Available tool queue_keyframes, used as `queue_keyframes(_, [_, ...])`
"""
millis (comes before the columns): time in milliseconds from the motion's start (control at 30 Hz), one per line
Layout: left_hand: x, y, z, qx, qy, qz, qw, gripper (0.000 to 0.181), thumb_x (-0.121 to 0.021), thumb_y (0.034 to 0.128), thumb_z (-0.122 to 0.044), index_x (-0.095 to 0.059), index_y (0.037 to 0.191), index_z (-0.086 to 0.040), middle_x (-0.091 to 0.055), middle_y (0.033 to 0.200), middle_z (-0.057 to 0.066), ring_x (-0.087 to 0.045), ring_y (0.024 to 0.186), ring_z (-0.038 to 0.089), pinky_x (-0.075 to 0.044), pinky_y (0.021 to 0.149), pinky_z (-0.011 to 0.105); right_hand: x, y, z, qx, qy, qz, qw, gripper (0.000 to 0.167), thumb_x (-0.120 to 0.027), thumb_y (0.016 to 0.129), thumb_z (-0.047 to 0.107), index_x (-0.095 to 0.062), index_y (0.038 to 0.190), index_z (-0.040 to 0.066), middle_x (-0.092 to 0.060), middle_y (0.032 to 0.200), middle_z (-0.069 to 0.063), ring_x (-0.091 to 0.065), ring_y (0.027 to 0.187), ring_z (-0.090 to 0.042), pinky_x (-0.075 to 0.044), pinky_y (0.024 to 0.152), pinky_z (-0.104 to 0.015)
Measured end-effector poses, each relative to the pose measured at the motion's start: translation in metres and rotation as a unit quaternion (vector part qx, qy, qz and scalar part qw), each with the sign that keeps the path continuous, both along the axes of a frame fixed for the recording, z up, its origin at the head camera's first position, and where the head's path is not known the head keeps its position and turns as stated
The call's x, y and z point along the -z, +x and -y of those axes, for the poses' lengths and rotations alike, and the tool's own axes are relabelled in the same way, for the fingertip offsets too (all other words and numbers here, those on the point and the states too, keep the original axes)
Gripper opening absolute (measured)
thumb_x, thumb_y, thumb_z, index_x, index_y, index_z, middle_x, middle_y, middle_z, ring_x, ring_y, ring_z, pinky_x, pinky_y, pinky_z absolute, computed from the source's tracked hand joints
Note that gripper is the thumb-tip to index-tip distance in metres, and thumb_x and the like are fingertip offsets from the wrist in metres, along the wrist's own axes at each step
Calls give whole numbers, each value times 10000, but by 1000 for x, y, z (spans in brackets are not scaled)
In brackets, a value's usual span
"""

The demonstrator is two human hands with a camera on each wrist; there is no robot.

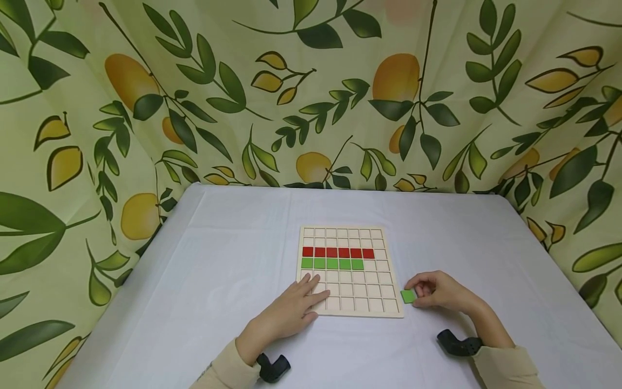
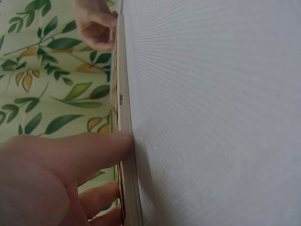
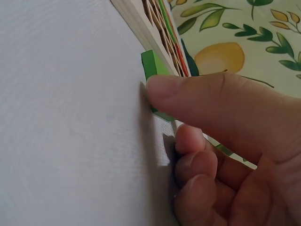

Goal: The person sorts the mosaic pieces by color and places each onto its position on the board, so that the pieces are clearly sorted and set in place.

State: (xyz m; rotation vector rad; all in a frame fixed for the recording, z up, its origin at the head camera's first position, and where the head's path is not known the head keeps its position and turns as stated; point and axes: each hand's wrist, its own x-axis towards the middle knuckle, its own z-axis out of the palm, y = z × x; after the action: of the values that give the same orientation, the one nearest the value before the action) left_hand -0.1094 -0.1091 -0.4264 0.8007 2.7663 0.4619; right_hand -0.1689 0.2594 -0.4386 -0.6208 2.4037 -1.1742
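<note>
A wooden grid board (image 1: pixel 359 314) lies on the white-covered table. Its third row from the top holds several red tiles (image 1: pixel 338 253), and the row below holds several green tiles (image 1: pixel 332 263); both rows start at the left side. My left hand (image 1: pixel 289 308) rests on the board's lower left corner with fingers spread. In the left wrist view, its thumb (image 2: pixel 99 153) touches the board's near edge (image 2: pixel 124 113). Just right of the board, my right hand (image 1: pixel 439 292) pinches a loose green tile (image 1: pixel 407 296). The right wrist view shows this tile (image 3: pixel 149 63) at the thumb tip, close to the cloth.
White cloth (image 1: pixel 233 243) covers the table. A patterned curtain (image 1: pixel 340 108) with leaves and fruit hangs behind and at both sides. Black curved devices sit at the left wrist (image 1: pixel 274 369) and right wrist (image 1: pixel 459 344).
</note>
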Motion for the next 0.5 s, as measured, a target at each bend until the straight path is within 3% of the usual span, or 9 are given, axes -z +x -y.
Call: queue_keyframes(500, [-3,1,0,-1,30,44,10000,467,-538,970,-215,-477,1432,-231,-316,1589,113,-258,1499,319,-299,1194,523,2,1,2,220,39,72,9997,275,-755,744,34,-664,987,-58,-488,743,29,-427,646,35,-379,534,-160])
